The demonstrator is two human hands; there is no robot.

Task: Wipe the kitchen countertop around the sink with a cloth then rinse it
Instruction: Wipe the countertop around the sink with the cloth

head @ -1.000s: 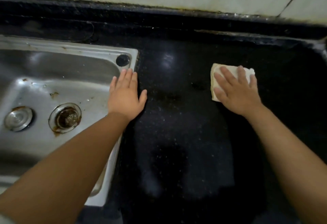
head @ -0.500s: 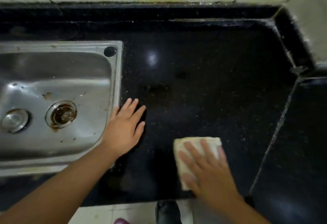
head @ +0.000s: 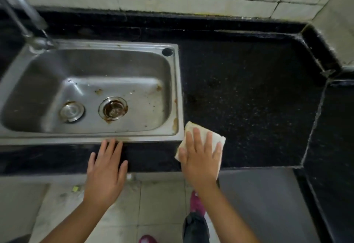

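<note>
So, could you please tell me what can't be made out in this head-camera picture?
- Cloth: mostly covered by the right hand, so its full shape and how dirty it is stay hidden.
- Tap: cut off by the top-left edge; its handle and spout end are out of view.
- Sink: its left end runs off the frame.
- Left hand: flat at the counter's front edge; how firmly it presses is unclear.

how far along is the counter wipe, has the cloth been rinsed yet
Mid-wipe. The right hand presses the cloth flat on the black countertop by the sink's front right corner; the left hand rests open on the front edge. White specks on the counter suggest wiping remains. Rinsing is not yet done: the cloth is outside the basin, and no water visibly runs from the faucet.
</note>
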